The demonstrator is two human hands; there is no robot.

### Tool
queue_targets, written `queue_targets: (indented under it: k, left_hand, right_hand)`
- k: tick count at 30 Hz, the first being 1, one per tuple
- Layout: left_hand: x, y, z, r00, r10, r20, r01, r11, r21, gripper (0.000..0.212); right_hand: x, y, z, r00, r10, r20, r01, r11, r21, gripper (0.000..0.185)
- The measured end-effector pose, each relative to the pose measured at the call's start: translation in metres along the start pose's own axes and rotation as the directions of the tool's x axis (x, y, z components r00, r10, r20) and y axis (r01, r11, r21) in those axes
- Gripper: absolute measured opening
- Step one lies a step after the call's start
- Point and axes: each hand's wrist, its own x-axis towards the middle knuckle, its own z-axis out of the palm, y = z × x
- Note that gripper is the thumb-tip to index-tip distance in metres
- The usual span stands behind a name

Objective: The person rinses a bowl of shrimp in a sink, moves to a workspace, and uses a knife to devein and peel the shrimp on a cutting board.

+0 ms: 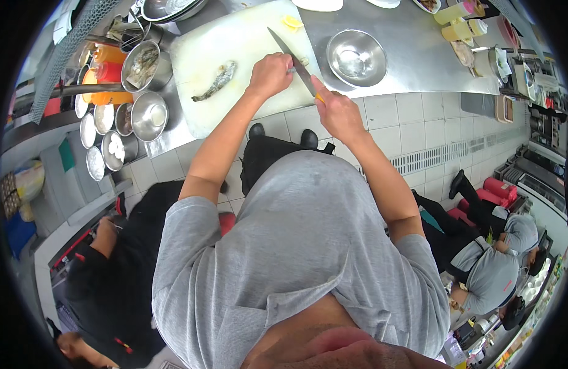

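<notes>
My right hand (338, 110) grips a chef's knife (299, 67) by its yellow handle. Its long blade slants up and left over the white cutting board (196, 50). My left hand (272, 74) is curled close beside the blade, and a small grey piece (291, 70), perhaps shrimp, shows at its fingertips; the rest is hidden. On the board to the left lies a raw grey shrimp (219, 82). A small pale piece (304, 61) is just right of the blade. Lemon slices (292, 22) lie near the far edge.
An empty-looking steel bowl (357, 57) stands right of the board. On the left, a steel bowl of shrimp (145, 67) stands by sauce bottles (111, 71) and several metal containers (113, 150). Co-workers stand behind left (113, 276) and right (487, 276).
</notes>
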Motion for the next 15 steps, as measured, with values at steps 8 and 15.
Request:
queue_targets:
  k: [8, 15]
  left_hand:
    - [0.004, 0.002, 0.005, 0.999, -0.009, -0.050, 0.009, 1.000, 0.014, 0.018]
    - [0.011, 0.008, 0.007, 0.999, -0.029, -0.013, 0.030, 0.997, 0.072, 0.015]
  right_hand:
    - [-0.027, 0.009, -0.029, 0.998, 0.013, 0.058, -0.008, 0.996, -0.088, 0.060]
    - [0.006, 0.012, -0.008, 0.999, -0.020, 0.048, 0.023, 0.997, -0.073, 0.055]
